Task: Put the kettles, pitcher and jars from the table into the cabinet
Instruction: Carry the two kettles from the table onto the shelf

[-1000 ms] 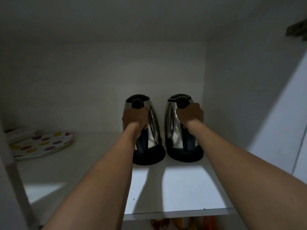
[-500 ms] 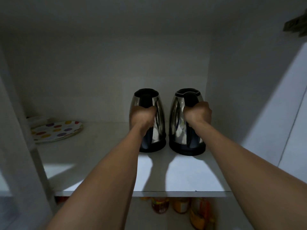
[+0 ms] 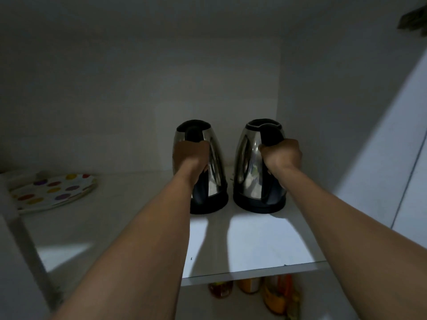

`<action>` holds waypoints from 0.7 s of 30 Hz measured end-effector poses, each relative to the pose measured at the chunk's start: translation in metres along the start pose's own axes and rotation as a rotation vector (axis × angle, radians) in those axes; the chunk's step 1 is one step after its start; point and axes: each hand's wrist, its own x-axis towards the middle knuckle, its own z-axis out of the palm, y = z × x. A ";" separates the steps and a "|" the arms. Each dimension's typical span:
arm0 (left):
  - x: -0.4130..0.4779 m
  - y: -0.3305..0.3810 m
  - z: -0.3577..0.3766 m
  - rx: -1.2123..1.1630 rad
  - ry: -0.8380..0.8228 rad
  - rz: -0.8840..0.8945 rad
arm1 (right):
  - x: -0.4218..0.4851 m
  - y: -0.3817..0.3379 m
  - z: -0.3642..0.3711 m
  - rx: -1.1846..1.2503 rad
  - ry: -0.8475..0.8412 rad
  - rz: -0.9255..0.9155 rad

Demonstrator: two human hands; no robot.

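Kettles [image 3: 209, 172] unmoved; each hand [image 3: 280, 155] still grips handle.

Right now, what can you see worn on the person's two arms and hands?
Nothing is worn. Both forearms are bare up to the frame's edge, with no sleeves in view. The left hand and right hand show no gloves, watch, rings or bracelets.
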 end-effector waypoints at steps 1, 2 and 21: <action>-0.001 0.000 -0.001 0.004 0.007 0.003 | 0.001 0.001 0.001 0.004 0.006 0.000; -0.002 0.000 -0.001 0.007 0.011 0.002 | 0.001 0.002 0.002 0.008 0.014 0.004; -0.058 -0.068 0.008 0.010 0.274 0.055 | -0.040 0.091 0.018 -0.007 0.047 0.039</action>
